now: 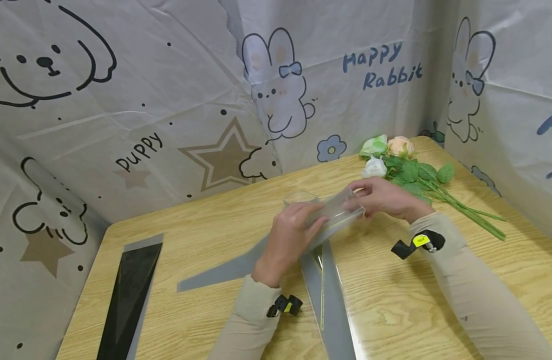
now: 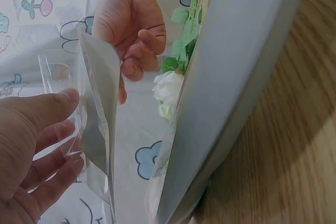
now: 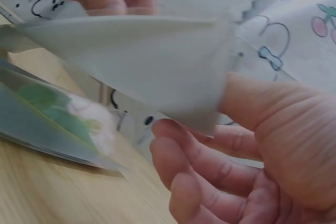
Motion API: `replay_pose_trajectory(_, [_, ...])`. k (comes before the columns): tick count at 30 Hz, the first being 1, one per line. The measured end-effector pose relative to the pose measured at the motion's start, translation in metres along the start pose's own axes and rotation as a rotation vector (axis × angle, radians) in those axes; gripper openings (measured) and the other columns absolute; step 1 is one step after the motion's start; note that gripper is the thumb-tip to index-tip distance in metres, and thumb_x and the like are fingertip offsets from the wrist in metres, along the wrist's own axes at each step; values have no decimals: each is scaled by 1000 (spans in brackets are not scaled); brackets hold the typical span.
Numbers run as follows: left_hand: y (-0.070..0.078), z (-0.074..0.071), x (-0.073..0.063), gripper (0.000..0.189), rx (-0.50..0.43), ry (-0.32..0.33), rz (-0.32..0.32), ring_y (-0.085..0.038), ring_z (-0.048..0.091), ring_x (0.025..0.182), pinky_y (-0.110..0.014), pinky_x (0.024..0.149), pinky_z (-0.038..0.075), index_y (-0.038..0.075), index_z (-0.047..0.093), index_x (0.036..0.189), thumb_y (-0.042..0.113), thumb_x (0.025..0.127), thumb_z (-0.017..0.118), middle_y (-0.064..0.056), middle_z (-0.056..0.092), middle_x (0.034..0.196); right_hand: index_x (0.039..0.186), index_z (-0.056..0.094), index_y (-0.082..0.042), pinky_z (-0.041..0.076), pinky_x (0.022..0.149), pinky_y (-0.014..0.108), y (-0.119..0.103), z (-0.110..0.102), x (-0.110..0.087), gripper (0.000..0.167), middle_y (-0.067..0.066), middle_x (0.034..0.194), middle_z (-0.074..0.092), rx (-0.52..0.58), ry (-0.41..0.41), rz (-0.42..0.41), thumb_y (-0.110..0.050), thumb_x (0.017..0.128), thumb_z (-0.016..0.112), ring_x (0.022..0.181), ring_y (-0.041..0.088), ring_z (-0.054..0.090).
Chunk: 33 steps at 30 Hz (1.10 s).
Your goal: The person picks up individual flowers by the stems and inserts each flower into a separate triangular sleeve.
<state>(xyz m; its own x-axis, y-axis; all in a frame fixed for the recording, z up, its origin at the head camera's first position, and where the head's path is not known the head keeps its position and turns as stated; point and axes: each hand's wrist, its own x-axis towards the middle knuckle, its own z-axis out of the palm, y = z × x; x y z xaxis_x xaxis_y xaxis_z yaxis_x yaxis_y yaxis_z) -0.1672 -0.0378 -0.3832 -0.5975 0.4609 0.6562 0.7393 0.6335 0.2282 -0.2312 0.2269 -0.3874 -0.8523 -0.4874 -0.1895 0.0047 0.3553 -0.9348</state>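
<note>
A grey and clear plastic flower sleeve [image 1: 240,267], long and tapering, is held above the table by both hands. My left hand [image 1: 287,240] pinches its wide end between thumb and fingers; in the left wrist view the clear film bends around the fingers [image 2: 55,177]. At the opposite edge of the wide end, my right hand [image 1: 379,200] holds the film between thumb and fingers, as the right wrist view shows. Under them lies another grey sleeve [image 1: 336,310] with a gold line. Through its film show a pale flower [image 3: 92,121] and green leaves [image 3: 44,100].
Loose artificial roses, white [image 1: 375,167], peach [image 1: 400,146] and pale green [image 1: 373,145], lie with their stems [image 1: 474,212] at the back right. A black sleeve [image 1: 129,295] lies at the left of the wooden table [image 1: 204,230]. A printed cloth [image 1: 168,90] hangs behind.
</note>
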Motion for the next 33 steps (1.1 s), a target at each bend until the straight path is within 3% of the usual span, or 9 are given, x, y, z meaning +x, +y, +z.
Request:
replay_pose_trajectory(6, [-2,-2,0,26,2,-3,-20,-19,78,96,-27,87,64,9,78,111,23,89,82,-7,81,106,130,63,-3,63,74,32,3,-19,-9,40,-5,88,74,18,124,19,-26,98,72,77,11,69])
replay_pose_trajectory(10, [-3,-3,-1,26,-6,-9,-36,-19,78,97,-27,88,64,8,77,112,22,90,81,-7,81,107,128,61,-4,62,76,28,9,-33,-14,40,-9,89,72,75,224,53,-33,101,69,79,8,68])
replay_pose_trajectory(15, [-4,-4,-1,26,-13,-19,-50,-18,77,99,-27,89,63,8,77,113,22,91,80,-7,81,109,132,59,-3,62,78,27,17,-47,-18,49,-12,93,71,51,337,105,-42,102,64,83,5,67])
replay_pose_trajectory(20, [-5,-4,-1,26,-22,-23,-52,-18,77,100,-27,90,63,8,77,114,22,92,79,-7,81,109,135,59,2,62,79,27,22,-52,-21,54,3,109,72,-98,469,138,-42,105,58,89,10,68])
replay_pose_trajectory(25, [-5,-4,-1,26,-28,-21,-52,-18,77,99,-27,90,63,8,77,113,22,91,80,-6,81,109,129,65,-1,55,75,30,32,-52,-20,45,24,119,70,-348,630,146,-37,106,54,94,27,69])
replay_pose_trajectory(29, [-5,-4,-1,26,-33,-22,-50,-18,77,99,-27,89,63,8,77,113,21,91,80,-7,81,109,120,70,-2,52,77,44,41,-51,-16,36,27,116,71,-511,729,113,-31,105,54,98,38,67])
replay_pose_trajectory(33, [-5,-4,0,25,-33,-24,-45,-18,77,98,-27,88,64,8,77,113,21,91,80,-7,81,108,116,71,0,52,86,56,46,-48,-13,31,28,112,72,-587,752,76,-24,105,55,100,42,67])
